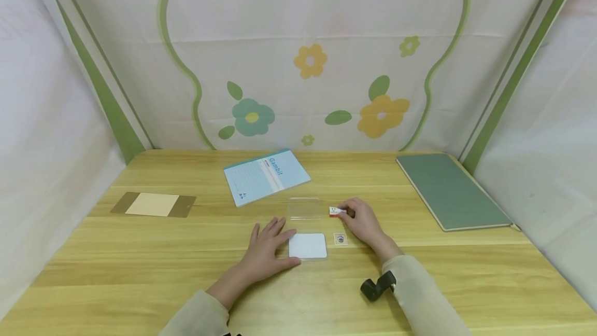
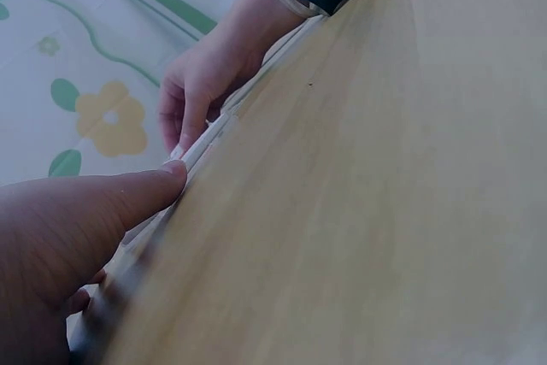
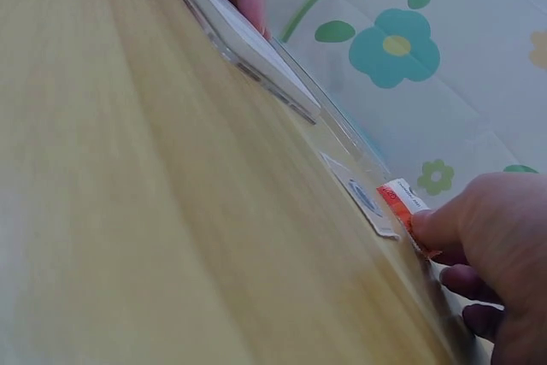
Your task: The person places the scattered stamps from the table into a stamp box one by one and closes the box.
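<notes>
My right hand (image 1: 363,220) pinches a small red-and-white slip of paper (image 3: 404,198) between thumb and fingertips, just over the table. On the near side of that slip lies a small square stamp-like piece (image 1: 340,239) with a dark printed picture. My left hand (image 1: 266,251) is spread on the table, thumb and index finger straight at the left corners of a clear box of white cards (image 1: 308,246). The thumb (image 2: 162,179) reaches the box's edge in the left wrist view. Behind the box lies a clear plastic lid (image 1: 304,209).
A light blue notebook (image 1: 266,176) lies behind the lid. At the right is a green hardcover notebook (image 1: 452,191); at the left, a brown card with a cream middle (image 1: 153,205). The wooden table (image 1: 186,274) ends at a flowered curtain (image 1: 280,66).
</notes>
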Motion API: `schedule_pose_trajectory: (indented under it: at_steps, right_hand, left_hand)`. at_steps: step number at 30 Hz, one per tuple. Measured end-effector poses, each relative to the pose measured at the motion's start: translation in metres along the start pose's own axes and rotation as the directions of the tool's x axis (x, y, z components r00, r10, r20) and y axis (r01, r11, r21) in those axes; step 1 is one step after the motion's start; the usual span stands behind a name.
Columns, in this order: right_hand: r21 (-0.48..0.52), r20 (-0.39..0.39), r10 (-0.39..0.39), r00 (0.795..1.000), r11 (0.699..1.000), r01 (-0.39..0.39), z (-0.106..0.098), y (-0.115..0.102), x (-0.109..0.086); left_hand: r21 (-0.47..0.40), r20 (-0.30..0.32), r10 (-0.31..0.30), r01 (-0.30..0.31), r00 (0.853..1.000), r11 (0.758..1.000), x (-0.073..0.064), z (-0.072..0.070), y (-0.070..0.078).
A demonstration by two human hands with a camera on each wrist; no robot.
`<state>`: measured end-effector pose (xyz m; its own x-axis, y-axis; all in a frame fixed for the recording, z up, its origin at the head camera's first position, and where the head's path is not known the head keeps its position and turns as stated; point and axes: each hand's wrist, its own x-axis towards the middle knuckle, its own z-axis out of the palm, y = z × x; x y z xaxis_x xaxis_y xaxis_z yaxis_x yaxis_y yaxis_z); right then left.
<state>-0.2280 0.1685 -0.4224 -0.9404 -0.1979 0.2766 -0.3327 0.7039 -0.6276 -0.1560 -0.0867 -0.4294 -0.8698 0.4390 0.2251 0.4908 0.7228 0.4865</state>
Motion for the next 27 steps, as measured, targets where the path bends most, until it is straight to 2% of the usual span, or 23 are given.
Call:
schedule_pose_trajectory:
  at_steps: [10, 16, 21, 27]
  right_hand:
    - [-0.015, 0.003, 0.027, 1.000, 1.000, -0.027, 0.000, -0.002, 0.002]
    - [-0.009, 0.010, 0.113, 0.993, 0.994, -0.113, -0.003, -0.011, 0.004]
    - [0.071, 0.030, 0.158, 0.987, 0.985, -0.160, -0.007, -0.019, 0.007]
    - [0.252, 0.098, 0.152, 0.983, 0.952, -0.173, -0.009, -0.034, 0.002]
  left_hand:
    - [-0.002, 0.004, -0.001, 0.001, 1.000, 1.000, 0.000, 0.000, 0.000]
    - [0.006, 0.001, -0.004, 0.004, 1.000, 1.000, -0.001, 0.000, 0.000]
    - [0.000, 0.001, -0.008, 0.008, 1.000, 1.000, 0.000, -0.002, 0.001]
    - [-0.006, 0.007, -0.001, 0.001, 1.000, 1.000, 0.000, -0.002, 0.001]
